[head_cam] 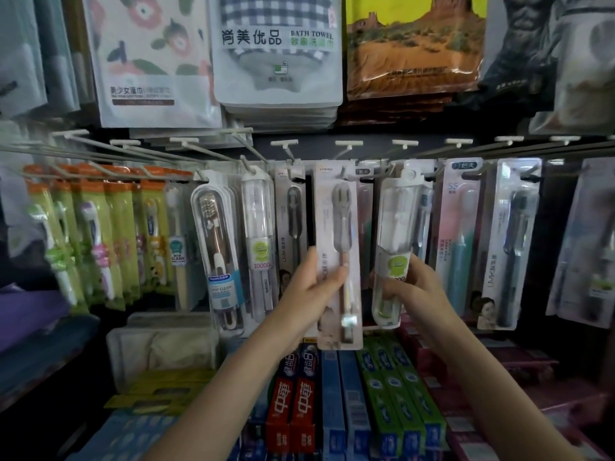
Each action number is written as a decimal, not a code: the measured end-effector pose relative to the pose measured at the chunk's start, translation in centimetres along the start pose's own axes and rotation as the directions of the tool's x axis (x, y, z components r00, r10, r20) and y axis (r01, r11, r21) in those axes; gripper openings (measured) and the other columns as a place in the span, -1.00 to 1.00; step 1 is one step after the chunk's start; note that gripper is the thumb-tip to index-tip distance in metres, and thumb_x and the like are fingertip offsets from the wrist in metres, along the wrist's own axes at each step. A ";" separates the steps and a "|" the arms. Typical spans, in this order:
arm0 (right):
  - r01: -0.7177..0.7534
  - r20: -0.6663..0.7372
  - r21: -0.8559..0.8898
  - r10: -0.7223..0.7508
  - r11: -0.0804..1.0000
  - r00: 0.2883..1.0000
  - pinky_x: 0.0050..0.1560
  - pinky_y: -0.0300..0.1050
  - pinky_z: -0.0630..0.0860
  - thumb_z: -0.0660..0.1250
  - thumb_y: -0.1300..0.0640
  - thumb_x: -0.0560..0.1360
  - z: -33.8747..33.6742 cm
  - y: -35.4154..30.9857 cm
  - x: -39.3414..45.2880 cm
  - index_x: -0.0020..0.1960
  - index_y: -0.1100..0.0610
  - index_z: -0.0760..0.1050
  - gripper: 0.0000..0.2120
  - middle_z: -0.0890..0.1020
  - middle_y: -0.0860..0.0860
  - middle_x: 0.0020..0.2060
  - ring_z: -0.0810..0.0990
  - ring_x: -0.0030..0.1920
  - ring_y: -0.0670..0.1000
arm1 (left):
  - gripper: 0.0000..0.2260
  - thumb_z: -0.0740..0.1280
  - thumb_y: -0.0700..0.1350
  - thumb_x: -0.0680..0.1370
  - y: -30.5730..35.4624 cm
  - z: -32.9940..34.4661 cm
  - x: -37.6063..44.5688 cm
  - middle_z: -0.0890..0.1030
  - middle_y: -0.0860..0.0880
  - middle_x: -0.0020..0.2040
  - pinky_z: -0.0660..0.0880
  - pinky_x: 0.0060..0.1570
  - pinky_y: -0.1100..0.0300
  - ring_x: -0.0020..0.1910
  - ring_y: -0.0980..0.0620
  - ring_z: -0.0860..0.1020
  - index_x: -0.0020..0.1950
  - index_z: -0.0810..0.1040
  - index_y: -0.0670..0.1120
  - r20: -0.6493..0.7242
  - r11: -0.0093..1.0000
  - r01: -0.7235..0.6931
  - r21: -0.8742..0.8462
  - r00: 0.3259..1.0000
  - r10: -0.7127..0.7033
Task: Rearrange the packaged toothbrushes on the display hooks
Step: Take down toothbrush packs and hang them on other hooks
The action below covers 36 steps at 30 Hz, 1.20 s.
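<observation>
My left hand point(314, 287) grips a flat pale toothbrush pack point(337, 227) with a grey brush, held upright at the centre of the rack; its top sits near the hook line. My right hand point(414, 289) holds the lower part of a clear tube-shaped toothbrush pack point(396, 221) with a green label, whose white tab reaches a hook. More packaged toothbrushes hang on the white wire hooks point(248, 163): a clear oval pack point(216, 241), a second clear tube pack point(259, 227), and flat packs point(512, 241) to the right.
Green-and-orange children's toothbrush packs point(100, 234) crowd the left hooks. Bagged bath towels point(278, 51) hang above the hook row. Toothpaste boxes point(299, 404) lie in rows on the shelf below my forearms. Grey price-tag rails jut out toward me.
</observation>
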State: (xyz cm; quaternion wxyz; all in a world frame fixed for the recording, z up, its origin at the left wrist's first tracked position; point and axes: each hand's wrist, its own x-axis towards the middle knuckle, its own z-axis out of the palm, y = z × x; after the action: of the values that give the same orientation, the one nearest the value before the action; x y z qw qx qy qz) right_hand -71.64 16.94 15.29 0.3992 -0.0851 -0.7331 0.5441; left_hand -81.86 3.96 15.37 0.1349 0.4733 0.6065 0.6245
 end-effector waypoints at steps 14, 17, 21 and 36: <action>0.170 0.114 -0.074 -0.161 0.983 0.980 -0.20 -0.26 0.48 0.31 0.33 0.40 1.0 -0.9 -0.1 -0.03 0.06 0.43 -0.77 0.56 -0.04 -0.24 0.53 -0.25 -0.15 | -0.65 0.25 -0.14 0.56 -1.1 -2.5 1.1 0.45 0.11 0.12 0.38 0.01 0.45 0.13 0.18 0.45 0.32 0.27 -0.10 -0.069 0.889 -0.047 0.456 0.994 0.088; 0.252 0.267 -0.149 -0.207 0.956 0.941 -0.23 -0.24 0.51 0.29 0.21 0.31 1.9 -1.0 -0.6 0.05 0.03 0.39 -0.67 0.56 -0.06 -0.21 0.55 -0.21 -0.08 | -0.69 0.27 -0.21 0.54 -1.5 -3.8 -1.0 0.48 0.08 0.10 0.40 0.11 0.43 0.08 0.22 0.45 0.27 0.37 -0.11 -0.202 0.778 -0.173 0.604 0.911 0.359; 0.329 0.387 -0.277 -0.209 0.903 0.898 -0.16 0.03 0.52 0.30 0.16 0.37 5.0 -0.4 -0.8 0.22 -0.03 0.32 -0.56 0.58 0.03 -0.09 0.57 -0.14 0.07 | -0.77 0.24 -0.23 0.49 -0.8 -7.0 -2.4 0.46 0.00 0.03 0.41 0.08 0.28 0.03 0.11 0.44 0.15 0.43 -0.14 -0.398 0.623 -0.148 0.768 0.651 0.646; 0.297 0.271 -0.087 -0.265 0.951 0.926 -0.31 -0.24 0.56 0.25 0.33 0.49 11.7 -2.4 -1.0 0.36 0.09 0.28 -0.53 0.58 0.02 -0.21 0.64 -0.35 -0.08 | -0.29 0.31 -0.25 0.52 -3.6 -10.8 -2.4 0.20 -0.02 0.46 0.19 0.32 0.20 0.44 0.07 0.19 0.51 -0.01 0.11 -0.394 0.622 -0.102 0.776 0.692 0.605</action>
State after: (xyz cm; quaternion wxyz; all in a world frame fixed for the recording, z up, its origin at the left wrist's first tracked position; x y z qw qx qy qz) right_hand -78.14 6.91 15.77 0.3689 0.0666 -0.8161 0.4399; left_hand -90.24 -3.78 13.13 -0.3995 0.3688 0.6900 0.4778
